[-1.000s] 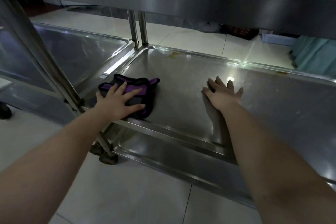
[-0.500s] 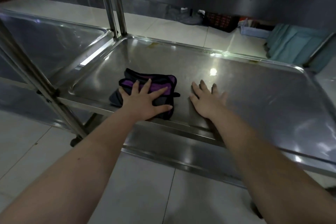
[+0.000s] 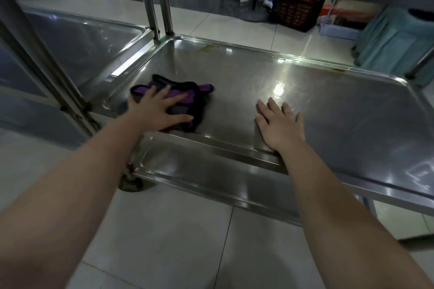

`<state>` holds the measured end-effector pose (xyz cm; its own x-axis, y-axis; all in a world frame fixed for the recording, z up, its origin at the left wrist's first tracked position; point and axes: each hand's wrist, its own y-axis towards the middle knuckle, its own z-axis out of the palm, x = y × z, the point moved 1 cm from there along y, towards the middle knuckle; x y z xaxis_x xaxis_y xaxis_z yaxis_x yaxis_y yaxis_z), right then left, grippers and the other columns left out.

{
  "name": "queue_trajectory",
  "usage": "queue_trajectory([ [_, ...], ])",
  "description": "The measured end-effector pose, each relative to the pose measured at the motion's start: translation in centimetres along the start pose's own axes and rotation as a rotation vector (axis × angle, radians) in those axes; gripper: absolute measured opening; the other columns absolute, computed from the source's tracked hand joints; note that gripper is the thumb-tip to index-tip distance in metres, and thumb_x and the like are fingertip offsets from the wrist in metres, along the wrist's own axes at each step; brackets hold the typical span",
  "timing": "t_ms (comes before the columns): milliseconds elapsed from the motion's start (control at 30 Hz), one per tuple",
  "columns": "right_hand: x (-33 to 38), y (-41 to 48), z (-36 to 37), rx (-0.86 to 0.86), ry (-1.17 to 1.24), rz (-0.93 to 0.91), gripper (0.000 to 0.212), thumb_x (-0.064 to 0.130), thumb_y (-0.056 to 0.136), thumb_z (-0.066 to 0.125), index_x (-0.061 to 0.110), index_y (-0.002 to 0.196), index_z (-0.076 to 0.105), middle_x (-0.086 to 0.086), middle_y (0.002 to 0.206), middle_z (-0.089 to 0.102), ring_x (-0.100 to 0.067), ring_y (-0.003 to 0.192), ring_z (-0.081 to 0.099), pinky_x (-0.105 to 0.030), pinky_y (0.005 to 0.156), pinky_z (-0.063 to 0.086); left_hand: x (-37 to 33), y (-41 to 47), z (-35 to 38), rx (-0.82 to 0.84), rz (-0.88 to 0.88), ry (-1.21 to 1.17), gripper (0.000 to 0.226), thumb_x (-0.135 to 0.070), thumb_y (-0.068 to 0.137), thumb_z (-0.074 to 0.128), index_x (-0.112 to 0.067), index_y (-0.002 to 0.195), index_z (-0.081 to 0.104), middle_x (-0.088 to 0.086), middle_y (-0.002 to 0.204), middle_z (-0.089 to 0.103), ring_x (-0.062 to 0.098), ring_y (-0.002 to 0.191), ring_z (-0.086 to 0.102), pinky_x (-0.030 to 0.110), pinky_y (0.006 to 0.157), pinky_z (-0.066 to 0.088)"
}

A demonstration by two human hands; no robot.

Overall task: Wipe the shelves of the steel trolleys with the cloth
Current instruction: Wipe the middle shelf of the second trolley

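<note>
While the spread left hand (image 3: 153,110) presses one cloth (image 3: 187,94), the right hand (image 3: 279,124) lies flat nearby.

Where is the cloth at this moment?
Head view: the cloth lies on the shelf near its front-left corner, under the flat left hand; the right hand rests farther right.

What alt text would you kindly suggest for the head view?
A person's left hand presses a purple-and-black cloth flat on a steel trolley shelf near its front left corner, while the right hand rests open on the bare steel beside it. Another trolley stands to the left.
</note>
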<state>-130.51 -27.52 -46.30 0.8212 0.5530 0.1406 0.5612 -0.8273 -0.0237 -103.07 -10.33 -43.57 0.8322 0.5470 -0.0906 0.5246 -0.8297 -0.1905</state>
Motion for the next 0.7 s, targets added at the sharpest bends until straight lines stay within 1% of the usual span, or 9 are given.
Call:
queue_trajectory([
  [67,0.1,0.0,0.1,-0.007,0.003,0.009,0.053,0.054,0.101,0.013,0.047,0.153,0.009,0.014,0.164,0.004,-0.023,0.151,0.000,-0.057,0.117,-0.003,3.5,-0.1,-0.7,0.029,-0.074,-0.005,0.096,-0.101,0.052,0.021,-0.069,0.140,0.003,-0.014,0.163,-0.005,0.023,0.150,-0.005,0.071,0.111,-0.001],
  [167,0.5,-0.2,0.4,0.004,-0.019,0.020,0.053,0.053,0.101,0.011,0.045,0.153,0.006,0.012,0.164,0.001,-0.025,0.151,-0.003,-0.058,0.116,-0.005,3.6,-0.9,-0.4,0.068,-0.092,0.002,0.098,-0.103,0.047,0.015,-0.071,0.138,-0.002,-0.014,0.163,-0.010,0.027,0.150,-0.007,0.073,0.109,-0.002],
  [267,1.0,-0.5,0.6,0.018,-0.046,0.020,0.053,0.051,0.102,0.009,0.043,0.154,0.003,0.011,0.164,-0.003,-0.027,0.150,-0.006,-0.060,0.114,-0.007,-0.4,-1.4,0.5,0.071,-0.038,-0.002,0.101,-0.105,0.039,0.007,-0.074,0.134,-0.007,-0.013,0.162,-0.015,0.032,0.149,-0.008,0.076,0.105,-0.003],
  [367,0.8,-0.6,0.3,0.018,-0.006,0.018,0.053,0.048,0.103,0.013,0.040,0.155,0.008,0.011,0.164,0.001,-0.026,0.151,-0.004,-0.059,0.114,-0.008,-7.3,-1.7,1.6,0.050,0.057,0.011,0.096,-0.105,0.046,0.008,-0.073,0.135,-0.007,-0.009,0.163,-0.016,0.036,0.148,-0.010,0.077,0.102,-0.006],
  [433,0.4,-0.6,0.0,-0.013,0.124,0.027,0.051,0.040,0.104,0.022,0.037,0.155,0.017,0.010,0.163,0.012,-0.023,0.151,0.002,-0.055,0.116,-0.008,-12.4,-1.9,2.5,0.033,0.119,0.033,0.090,-0.101,0.056,0.012,-0.069,0.138,-0.006,-0.006,0.163,-0.016,0.039,0.148,-0.012,0.078,0.099,-0.010],
  [500,-0.1,-0.7,-0.4,-0.082,0.355,0.060,0.050,0.023,0.102,0.029,0.033,0.152,0.030,0.004,0.158,0.031,-0.020,0.150,0.012,-0.047,0.120,-0.004,-16.4,-2.1,3.1,0.039,0.159,0.038,0.088,-0.098,0.063,0.014,-0.065,0.142,-0.006,-0.003,0.162,-0.019,0.040,0.146,-0.018,0.079,0.097,-0.015],
  [600,-1.1,-1.2,-1.2,-0.238,0.863,0.175,0.051,0.005,0.097,0.035,0.022,0.142,0.049,-0.004,0.139,0.055,-0.022,0.138,0.039,-0.035,0.118,0.023,-18.6,-2.2,3.1,0.040,0.164,0.001,0.086,-0.095,0.069,0.012,-0.060,0.145,-0.007,0.000,0.161,-0.022,0.038,0.145,-0.025,0.078,0.097,-0.019],
  [633,-1.3,-1.5,-1.6,-0.283,0.977,0.194,0.046,0.004,0.097,0.036,0.020,0.136,0.055,-0.004,0.133,0.059,-0.021,0.131,0.047,-0.030,0.113,0.032,-18.4,-2.3,3.0,0.026,0.170,-0.030,0.083,-0.093,0.072,0.013,-0.059,0.146,-0.005,0.000,0.162,-0.020,0.036,0.145,-0.025,0.076,0.098,-0.019],
  [700,-1.7,-1.9,-2.4,-0.337,1.093,0.179,0.038,0.004,0.097,0.042,0.023,0.122,0.063,0.006,0.123,0.063,-0.013,0.121,0.055,-0.024,0.102,0.040,-17.4,-2.6,2.4,-0.026,0.205,-0.133,0.075,-0.084,0.082,0.024,-0.054,0.149,0.006,-0.002,0.164,-0.011,0.033,0.148,-0.018,0.072,0.105,-0.015],
])
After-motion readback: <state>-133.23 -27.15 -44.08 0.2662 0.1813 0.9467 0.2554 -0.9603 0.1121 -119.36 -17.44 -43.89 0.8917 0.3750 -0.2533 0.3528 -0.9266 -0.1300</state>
